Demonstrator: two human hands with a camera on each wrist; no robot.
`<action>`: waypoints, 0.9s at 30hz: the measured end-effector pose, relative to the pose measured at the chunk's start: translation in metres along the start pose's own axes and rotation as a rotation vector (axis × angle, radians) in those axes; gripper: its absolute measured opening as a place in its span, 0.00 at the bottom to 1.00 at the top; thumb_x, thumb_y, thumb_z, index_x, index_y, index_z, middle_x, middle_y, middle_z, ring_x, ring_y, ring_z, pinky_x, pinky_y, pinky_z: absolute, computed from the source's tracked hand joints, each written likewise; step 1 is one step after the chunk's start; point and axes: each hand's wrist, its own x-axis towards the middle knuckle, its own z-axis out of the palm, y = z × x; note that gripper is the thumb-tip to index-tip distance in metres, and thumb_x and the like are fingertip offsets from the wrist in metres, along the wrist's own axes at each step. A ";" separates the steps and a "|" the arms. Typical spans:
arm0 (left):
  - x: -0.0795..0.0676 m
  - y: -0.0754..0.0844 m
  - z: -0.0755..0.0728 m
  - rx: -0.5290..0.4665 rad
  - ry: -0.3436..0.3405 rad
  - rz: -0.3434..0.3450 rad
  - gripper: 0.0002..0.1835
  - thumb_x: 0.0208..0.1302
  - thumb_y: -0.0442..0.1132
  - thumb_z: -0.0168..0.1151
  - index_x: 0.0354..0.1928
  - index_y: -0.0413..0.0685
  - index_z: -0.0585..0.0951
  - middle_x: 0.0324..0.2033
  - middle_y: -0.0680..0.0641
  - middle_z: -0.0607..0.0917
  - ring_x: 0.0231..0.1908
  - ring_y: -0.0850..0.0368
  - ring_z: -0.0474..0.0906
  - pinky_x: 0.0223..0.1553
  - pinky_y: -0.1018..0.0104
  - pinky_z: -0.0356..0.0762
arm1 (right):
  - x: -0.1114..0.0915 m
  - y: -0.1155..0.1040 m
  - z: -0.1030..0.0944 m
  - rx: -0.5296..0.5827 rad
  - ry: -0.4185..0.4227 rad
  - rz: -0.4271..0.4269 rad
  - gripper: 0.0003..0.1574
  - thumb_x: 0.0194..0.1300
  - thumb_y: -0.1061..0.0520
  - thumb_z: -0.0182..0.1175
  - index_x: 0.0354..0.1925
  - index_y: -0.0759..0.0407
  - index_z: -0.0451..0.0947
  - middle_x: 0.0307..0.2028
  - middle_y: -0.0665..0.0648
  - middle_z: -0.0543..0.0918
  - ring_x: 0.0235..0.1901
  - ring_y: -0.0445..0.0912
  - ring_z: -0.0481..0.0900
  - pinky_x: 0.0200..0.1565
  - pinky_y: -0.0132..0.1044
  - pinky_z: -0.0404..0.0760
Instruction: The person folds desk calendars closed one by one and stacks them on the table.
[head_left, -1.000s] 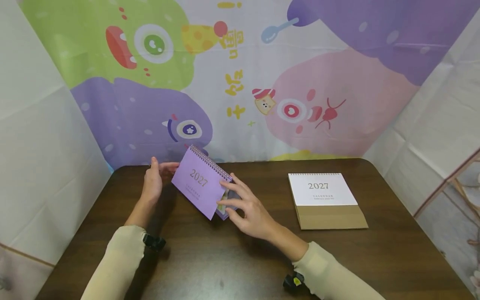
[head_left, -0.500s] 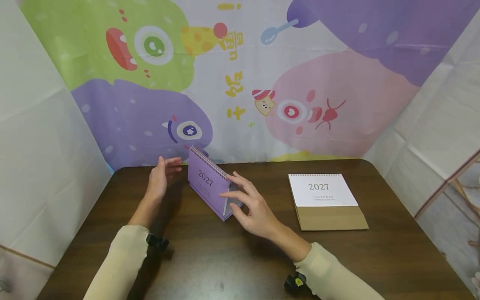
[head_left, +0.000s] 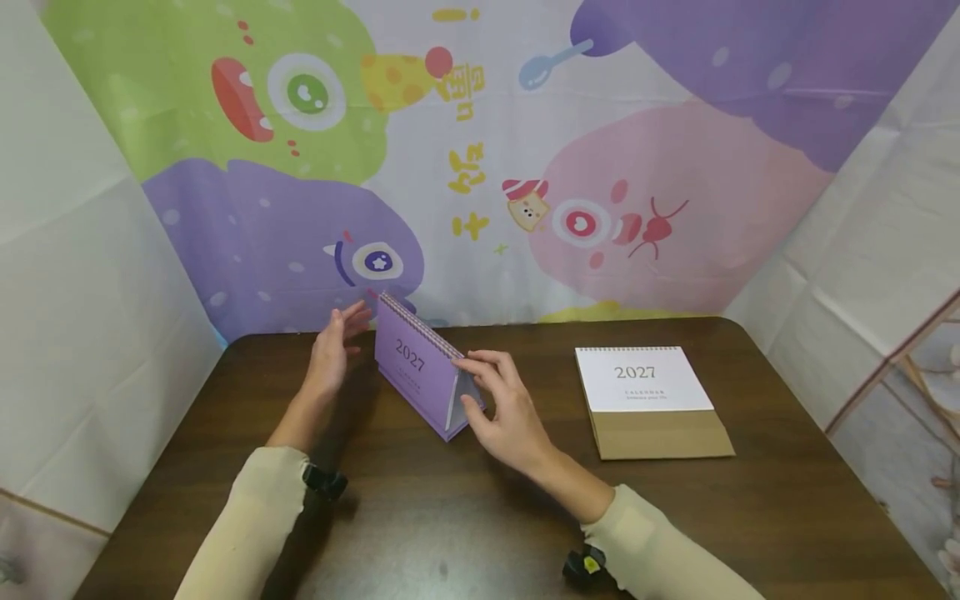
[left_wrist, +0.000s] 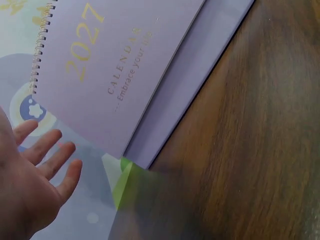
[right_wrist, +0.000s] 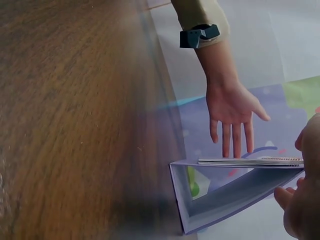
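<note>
A purple desk calendar [head_left: 410, 358] marked 2027 stands upright as a tent on the table, its spiral binding on top and its cover facing front left. My right hand [head_left: 510, 417] holds its upper right corner with bent fingers. In the right wrist view, fingers [right_wrist: 284, 196] lie on both sides of the top edge, and the calendar's open triangular end [right_wrist: 181, 200] shows. Beside the calendar's left end, my left hand [head_left: 330, 354] is held apart from it. In the left wrist view, that hand's fingers [left_wrist: 47, 150] are spread, with nothing in them.
Off to the right on the dark wooden table [head_left: 420, 517] stands a second desk calendar with a white cover [head_left: 637, 379] and brown base [head_left: 660, 433]. Behind the table hangs a cartoon-printed cloth [head_left: 480, 275], and white cloth panels [head_left: 90, 275] flank it.
The purple cover, lifted away from the base a second ago, now lies back against the stand. My left hand has moved right, and my right fingers have bent in at the top corner.
</note>
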 end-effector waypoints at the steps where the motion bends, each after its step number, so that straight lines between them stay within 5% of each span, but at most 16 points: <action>1: -0.001 0.003 0.001 0.014 -0.006 -0.019 0.41 0.93 0.54 0.14 0.85 0.39 0.68 0.81 0.33 0.75 0.80 0.31 0.73 0.62 0.61 0.77 | 0.000 -0.001 0.001 -0.007 -0.007 0.009 0.30 0.73 0.71 0.65 0.71 0.64 0.82 0.71 0.71 0.74 0.71 0.64 0.82 0.71 0.57 0.87; 7: -0.001 0.004 0.005 0.054 -0.025 -0.036 0.44 0.93 0.58 0.14 0.82 0.40 0.73 0.77 0.30 0.79 0.76 0.27 0.78 0.64 0.55 0.78 | 0.000 -0.001 0.004 -0.047 -0.021 0.038 0.30 0.71 0.70 0.66 0.70 0.62 0.84 0.69 0.68 0.76 0.66 0.59 0.84 0.70 0.51 0.88; 27: -0.002 0.006 0.008 0.030 -0.009 -0.026 0.44 0.93 0.57 0.15 0.81 0.38 0.75 0.76 0.28 0.80 0.74 0.26 0.79 0.62 0.60 0.80 | 0.005 0.000 0.002 -0.035 0.003 0.040 0.32 0.71 0.68 0.65 0.72 0.62 0.82 0.72 0.66 0.79 0.72 0.60 0.81 0.72 0.53 0.87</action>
